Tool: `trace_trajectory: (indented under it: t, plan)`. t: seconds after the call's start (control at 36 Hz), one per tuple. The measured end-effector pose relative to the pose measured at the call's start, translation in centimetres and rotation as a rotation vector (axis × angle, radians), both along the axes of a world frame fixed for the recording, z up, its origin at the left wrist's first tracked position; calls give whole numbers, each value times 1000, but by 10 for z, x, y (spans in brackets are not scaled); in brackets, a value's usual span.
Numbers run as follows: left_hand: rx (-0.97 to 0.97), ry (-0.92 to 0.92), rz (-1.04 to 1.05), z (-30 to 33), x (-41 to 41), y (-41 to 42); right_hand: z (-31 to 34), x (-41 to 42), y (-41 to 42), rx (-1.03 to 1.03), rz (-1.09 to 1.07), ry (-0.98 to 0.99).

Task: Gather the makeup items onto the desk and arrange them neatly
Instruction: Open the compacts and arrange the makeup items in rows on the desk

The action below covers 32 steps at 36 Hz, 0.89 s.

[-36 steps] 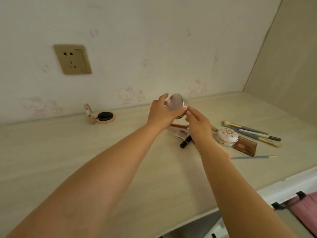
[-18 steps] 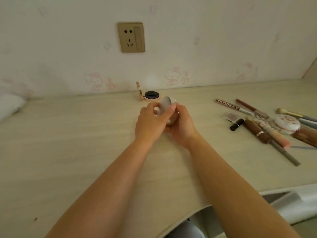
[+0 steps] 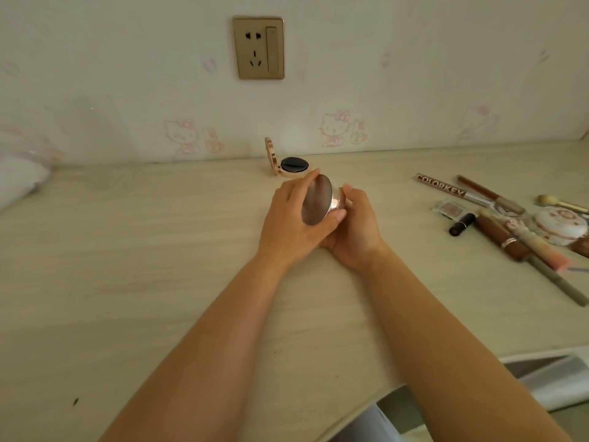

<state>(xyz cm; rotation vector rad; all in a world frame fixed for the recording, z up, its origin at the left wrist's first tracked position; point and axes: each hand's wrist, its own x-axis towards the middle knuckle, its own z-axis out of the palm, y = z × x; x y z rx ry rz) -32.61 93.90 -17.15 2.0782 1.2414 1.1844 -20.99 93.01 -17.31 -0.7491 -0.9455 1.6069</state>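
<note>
- Both hands meet at mid-desk (image 3: 159, 282) around one round compact (image 3: 317, 204).
- Left hand (image 3: 294, 221): fingers curl over the far rim of the lid, thumb pinches the near rim. Lid is tilted up on edge, its flat face turned toward me and left.
- Right hand (image 3: 357, 228): curled round the base from the right and below; fingertips show past the lid's right edge. How much of the base it wraps I cannot tell, as the lid hides it.
- Compact sits just above the desk or barely touching it; contact is hidden under the palms.
- Key relation: the lid stands partly open from the base, hinge side hidden. The lid's face runs from upper right to lower left, so closing it means swinging the left hand rightward toward the right palm.
- Second compact (image 3: 288, 162) is open, lid upright, directly beyond the hands, near the wall. Either hand reaches it equally.
- The rest lies well apart on the right: Colorkey tube (image 3: 441, 188), lipstick (image 3: 462, 224), white jar (image 3: 561, 226), brushes (image 3: 538, 250). Right hand is nearer these.
- My read: shut this compact, set it down, then line up the cluster on the right.
</note>
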Motion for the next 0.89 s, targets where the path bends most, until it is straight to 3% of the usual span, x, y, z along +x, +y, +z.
trace_trajectory:
  t: [0.56,0.89]
  plan:
    - [-12,-7,-2,-5,-5,5,-2,1,6,-79,-81,-168]
    - [-23,-54,44,-5,-1,8,-3,0,8,-46,-14,-70]
